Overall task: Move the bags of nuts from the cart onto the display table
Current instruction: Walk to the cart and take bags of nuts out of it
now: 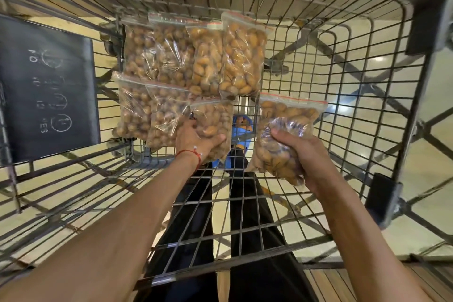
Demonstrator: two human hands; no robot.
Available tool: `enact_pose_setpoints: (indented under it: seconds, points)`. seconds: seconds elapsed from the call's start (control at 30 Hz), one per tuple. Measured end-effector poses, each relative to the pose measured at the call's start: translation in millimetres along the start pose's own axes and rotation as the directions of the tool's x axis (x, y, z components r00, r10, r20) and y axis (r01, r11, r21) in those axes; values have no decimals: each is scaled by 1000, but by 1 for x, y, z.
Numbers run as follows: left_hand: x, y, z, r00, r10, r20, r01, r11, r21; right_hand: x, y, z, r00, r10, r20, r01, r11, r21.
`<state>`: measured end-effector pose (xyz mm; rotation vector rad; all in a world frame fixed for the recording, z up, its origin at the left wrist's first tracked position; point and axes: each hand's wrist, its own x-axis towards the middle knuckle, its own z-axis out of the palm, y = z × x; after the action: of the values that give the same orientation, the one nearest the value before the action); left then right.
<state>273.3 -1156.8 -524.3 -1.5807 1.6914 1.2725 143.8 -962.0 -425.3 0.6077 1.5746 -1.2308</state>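
Several clear zip bags of brown nuts lie on the wire floor of the cart (343, 86), packed at its left side. My left hand (196, 141), with a red string at the wrist, grips the lower end of one bag of nuts (213, 120) in the near row. My right hand (297, 154) is closed around another bag of nuts (282, 135), held apart from the pile toward the middle of the cart. Two bags of larger nuts (242, 56) lie in the far row. The display table is not clearly in view.
The cart's wire walls rise on all sides, with a dark plastic flap (46, 88) printed with white symbols on the left. Through the mesh I see my dark trousers (250, 203), blue footwear (241, 130) and a glossy floor. The cart floor's right half holds no bags.
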Motion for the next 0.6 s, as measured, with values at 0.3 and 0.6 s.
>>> enact_pose_setpoints:
  seconds: [0.3,0.6]
  points:
    - [-13,5,9,998,70,9,-69,993,-95,-1,2,-8,999,-21,-48,19,999,-41]
    - [-61,15,-35,993,82,87,-56,962,-266,-30,-14,-9,1000,-20,16,20,1000,3]
